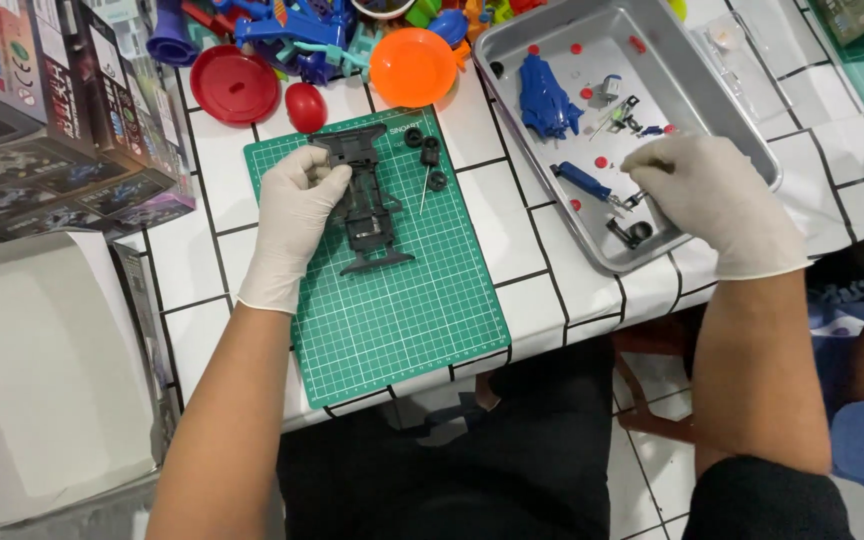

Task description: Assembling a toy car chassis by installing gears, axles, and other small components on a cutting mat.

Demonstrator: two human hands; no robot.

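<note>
I see my left hand (292, 215), in a white glove, gripping the black toy car chassis (367, 200) at its nine o'clock side; the chassis lies on the green cutting mat (402, 310) on the counter (532, 240); three small black wheels (430, 155) sit just beside it at two o'clock; my right hand (717, 200), also gloved, reaches into the metal tray (512, 50), fingers pinched on a small part too tiny to name; a blue-handled screwdriver (584, 180) lies at its nine o'clock, the blue car body (545, 98) at ten.
</note>
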